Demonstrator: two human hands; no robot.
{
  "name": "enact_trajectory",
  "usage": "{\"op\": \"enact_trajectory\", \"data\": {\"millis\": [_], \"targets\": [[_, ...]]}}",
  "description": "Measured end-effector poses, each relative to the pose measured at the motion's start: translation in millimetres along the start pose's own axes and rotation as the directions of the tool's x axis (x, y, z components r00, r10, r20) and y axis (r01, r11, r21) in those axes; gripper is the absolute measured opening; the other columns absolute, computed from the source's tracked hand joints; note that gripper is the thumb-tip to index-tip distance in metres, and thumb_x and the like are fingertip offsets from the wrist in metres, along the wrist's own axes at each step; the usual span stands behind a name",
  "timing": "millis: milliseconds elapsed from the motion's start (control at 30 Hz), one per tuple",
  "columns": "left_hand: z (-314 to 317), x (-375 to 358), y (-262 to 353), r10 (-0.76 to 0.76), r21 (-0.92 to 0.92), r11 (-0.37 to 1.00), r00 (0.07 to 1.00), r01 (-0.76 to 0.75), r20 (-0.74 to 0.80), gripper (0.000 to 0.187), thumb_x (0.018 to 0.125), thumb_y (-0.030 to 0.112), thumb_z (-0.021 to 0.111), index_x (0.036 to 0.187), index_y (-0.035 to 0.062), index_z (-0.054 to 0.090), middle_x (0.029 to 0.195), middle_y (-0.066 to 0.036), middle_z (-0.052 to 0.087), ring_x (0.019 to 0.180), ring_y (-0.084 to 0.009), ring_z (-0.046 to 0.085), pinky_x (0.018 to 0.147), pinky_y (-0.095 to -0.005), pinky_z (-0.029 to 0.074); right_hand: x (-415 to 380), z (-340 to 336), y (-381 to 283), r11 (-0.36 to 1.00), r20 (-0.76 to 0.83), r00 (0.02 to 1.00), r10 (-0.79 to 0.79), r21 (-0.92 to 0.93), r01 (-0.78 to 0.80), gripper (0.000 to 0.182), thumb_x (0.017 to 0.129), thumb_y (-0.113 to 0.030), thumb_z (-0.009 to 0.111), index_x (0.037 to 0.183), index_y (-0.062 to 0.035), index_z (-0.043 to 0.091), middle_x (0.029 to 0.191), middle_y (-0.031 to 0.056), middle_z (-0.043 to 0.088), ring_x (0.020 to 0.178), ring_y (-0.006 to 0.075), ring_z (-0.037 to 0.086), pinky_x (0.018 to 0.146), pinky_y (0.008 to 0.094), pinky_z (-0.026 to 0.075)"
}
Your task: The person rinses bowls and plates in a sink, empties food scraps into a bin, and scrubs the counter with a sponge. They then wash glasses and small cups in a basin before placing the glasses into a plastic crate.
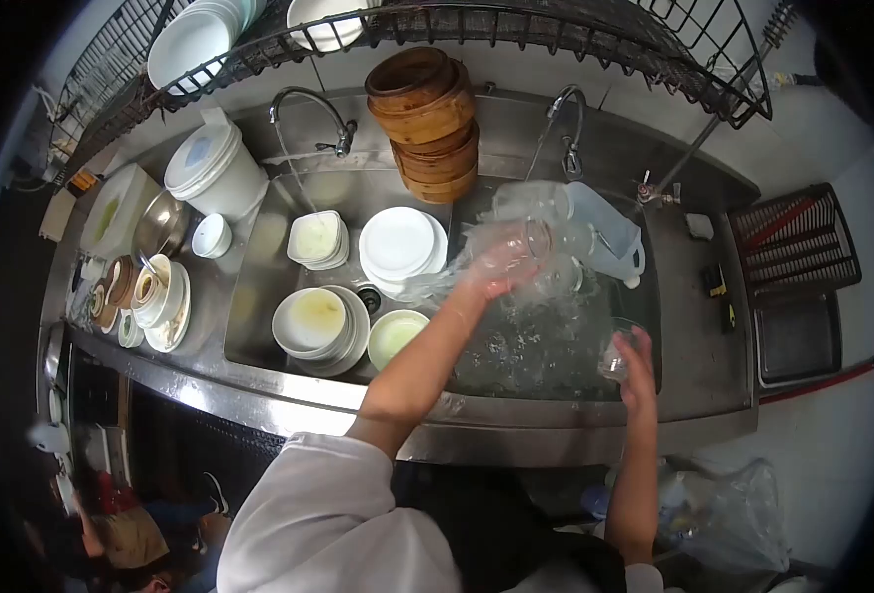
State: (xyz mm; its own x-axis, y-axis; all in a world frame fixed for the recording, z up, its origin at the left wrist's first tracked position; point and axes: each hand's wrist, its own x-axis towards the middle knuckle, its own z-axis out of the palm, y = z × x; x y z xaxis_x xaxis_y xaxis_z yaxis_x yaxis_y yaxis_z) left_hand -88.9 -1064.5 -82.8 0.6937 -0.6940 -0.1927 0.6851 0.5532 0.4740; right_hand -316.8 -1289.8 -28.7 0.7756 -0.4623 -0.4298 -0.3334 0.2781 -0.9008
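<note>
My left hand (501, 265) is closed round a clear glass (533, 240) over the right basin, with water splashing about it. At the basin's right side my right hand (636, 363) grips another clear glass (615, 358) from its right. Several clear containers (568, 240) lie under the right tap, beside a translucent plastic jug (605, 235). Just left of my left forearm are stacked white plates (398, 244) and a bowl of pale green liquid (395, 336) in the left basin.
Bamboo steamers (440, 158) stand on the divider between two running taps (342, 138). A black wire rack (516, 28) hangs above. Dirty dishes (165, 304) and a white bucket (215, 166) sit at left. A dark crate (798, 237) is at right; a person (131, 534) is at lower left.
</note>
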Motion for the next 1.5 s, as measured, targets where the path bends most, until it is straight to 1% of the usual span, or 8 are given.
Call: {"op": "enact_trajectory", "data": {"millis": [367,600,800,900,933,1000,1333,1500], "targets": [[0,-37,-33,0.194,0.627,0.779,0.959,-0.022,-0.208,0.032,0.077,-0.002,0.066,0.108,0.0005,0.059,0.088,-0.008,0.064,0.087,-0.0215,0.066,0.073,-0.0325,0.056,182,-49,124,0.669,0.26,0.858,0.442,-0.733,-0.123,0.063,0.083,-0.031,0.066,0.138,-0.0096,0.045,0.13,0.0101,0.056,0.114,0.0252,0.054,0.088,0.039,0.047],[-33,-30,-88,0.377,0.9,-0.241,0.889,0.364,-0.258,0.043,0.069,0.028,0.076,0.104,0.0048,0.067,0.104,-0.019,0.067,0.1,-0.0359,0.063,0.083,-0.0461,0.051,230,8,43,0.94,0.602,0.786,0.139,0.17,-0.296,0.045,0.086,-0.044,0.062,0.116,-0.0102,0.058,0.106,0.0125,0.064,0.091,0.0276,0.062,0.076,0.0431,0.051],[-138,26,-132,0.276,0.721,-0.398,0.823,0.568,-0.496,0.039,0.074,0.03,0.072,0.105,0.0072,0.067,0.108,-0.019,0.065,0.095,-0.0347,0.065,0.083,-0.0422,0.052,144,12,-95,0.935,0.65,0.758,0.063,0.227,-0.272,0.055,0.084,-0.048,0.064,0.125,-0.0154,0.049,0.109,0.0125,0.061,0.082,0.0265,0.064,0.071,0.0405,0.052],[-113,9,-120,0.463,0.77,-0.422,0.844,0.479,-0.271,0.032,0.078,0.025,0.071,0.104,0.0073,0.067,0.104,-0.015,0.068,0.098,-0.0307,0.065,0.084,-0.0393,0.053,124,-34,-66,0.982,0.511,0.852,0.115,0.072,-0.176,0.06,0.084,-0.047,0.065,0.131,-0.0192,0.042,0.111,0.0116,0.057,0.081,0.0261,0.063,0.07,0.0401,0.052],[-116,8,-121,0.475,0.926,0.139,0.797,0.351,-0.373,0.03,0.08,0.022,0.068,0.105,0.0066,0.066,0.103,-0.014,0.068,0.098,-0.0295,0.065,0.084,-0.0395,0.054,115,-47,-54,0.986,0.435,0.887,0.154,-0.012,-0.166,0.062,0.083,-0.046,0.065,0.134,-0.0209,0.039,0.111,0.0114,0.056,0.082,0.0261,0.062,0.07,0.0401,0.051],[-121,10,-127,0.359,0.33,0.922,0.772,-0.204,-0.525,0.026,0.084,0.017,0.063,0.107,0.005,0.064,0.1,-0.012,0.068,0.097,-0.0269,0.065,0.083,-0.0399,0.055,123,-79,-14,0.977,0.328,0.92,0.215,-0.077,-0.201,0.068,0.083,-0.043,0.068,0.137,-0.0214,0.034,0.11,0.0121,0.056,0.088,0.0246,0.061,0.071,0.0412,0.051],[4,-68,9,0.437,-0.162,0.883,0.898,-0.44,-0.056,0.03,0.092,0.019,0.055,0.119,0.0047,0.056,0.111,-0.012,0.063,0.097,-0.0266,0.065,0.083,-0.0426,0.056,243,-91,176,0.449,0.311,0.913,-0.262,-0.799,0.401,0.078,0.074,-0.014,0.072,0.138,-0.0098,0.027,0.124,0.0156,0.05,0.109,0.0252,0.052,0.089,0.0381,0.046],[-34,-132,89,0.516,0.414,0.819,0.825,-0.398,-0.23,0.028,0.08,0.004,0.07,0.107,0.0012,0.061,0.097,-0.009,0.065,0.079,-0.0193,0.065,0.067,-0.0335,0.058,120,79,34,0.914,0.423,0.9,0.11,-0.399,0.075,0.085,0.076,-0.019,0.071,0.146,-0.0147,0.022,0.121,0.0178,0.054,0.099,0.0292,0.06,0.079,0.0449,0.054]]}}
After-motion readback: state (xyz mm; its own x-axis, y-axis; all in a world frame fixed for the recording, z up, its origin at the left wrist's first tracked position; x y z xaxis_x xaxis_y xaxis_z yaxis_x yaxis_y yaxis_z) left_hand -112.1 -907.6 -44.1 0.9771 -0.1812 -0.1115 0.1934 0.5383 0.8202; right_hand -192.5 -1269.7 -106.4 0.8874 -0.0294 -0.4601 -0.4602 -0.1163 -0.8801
